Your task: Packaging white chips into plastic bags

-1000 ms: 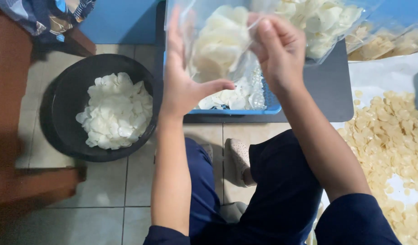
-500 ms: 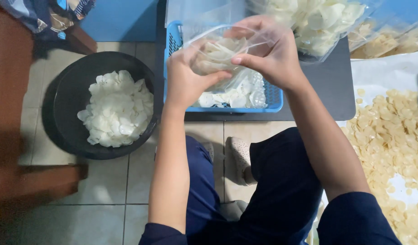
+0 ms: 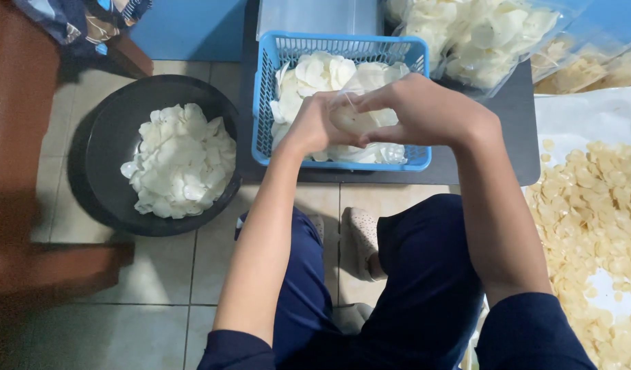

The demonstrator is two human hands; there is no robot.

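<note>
Landmark: the blue basket (image 3: pixel 264 103), set on a dark table (image 3: pixel 514 137) at top centre. Tiled floor (image 3: pixel 158 274) is seen below it. A black basin (image 3: pixel 103 151) of white chips (image 3: pixel 182 161) is placed on the floor left of the basket. A spread of yellowish chips (image 3: pixel 589 226) on a white sheet (image 3: pixel 596 113) lies right of the basket. Filled clear bags (image 3: pixel 480 34) are stacked behind the basket, to its right. More white chips (image 3: pixel 322 68) are piled inside the basket. A small clear bag (image 3: pixel 353 116) of chips is held just over the basket, between both hands. The left hand (image 3: pixel 312 127) is closed on the bag's left side; the right hand (image 3: pixel 425 109) is clamped on its right side and top, fingers (image 3: pixel 380 99) wrapped over it. Both hands are touching.
</note>
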